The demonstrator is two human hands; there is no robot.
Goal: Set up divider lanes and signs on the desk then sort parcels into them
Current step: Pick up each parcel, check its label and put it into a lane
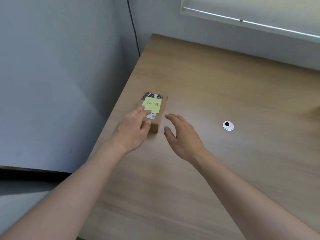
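A small brown cardboard parcel (pixel 160 108) lies near the left edge of the wooden desk (pixel 216 87). On its top sits a yellow sticky note (pixel 153 105) with handwriting, over a white shipping label. My left hand (pixel 133 130) rests on the parcel's near left corner, fingers on the note's lower edge and thumb against the parcel's near end. My right hand (pixel 181 135) hovers just right of the parcel, fingers spread and apart from it, holding nothing.
A white cable grommet (pixel 228 125) is set into the desk to the right. A grey wall and a black cable (pixel 134 32) run along the left side. A window blind (pixel 251 16) hangs at the back. A brown object (pixel 317 110) shows at the right edge.
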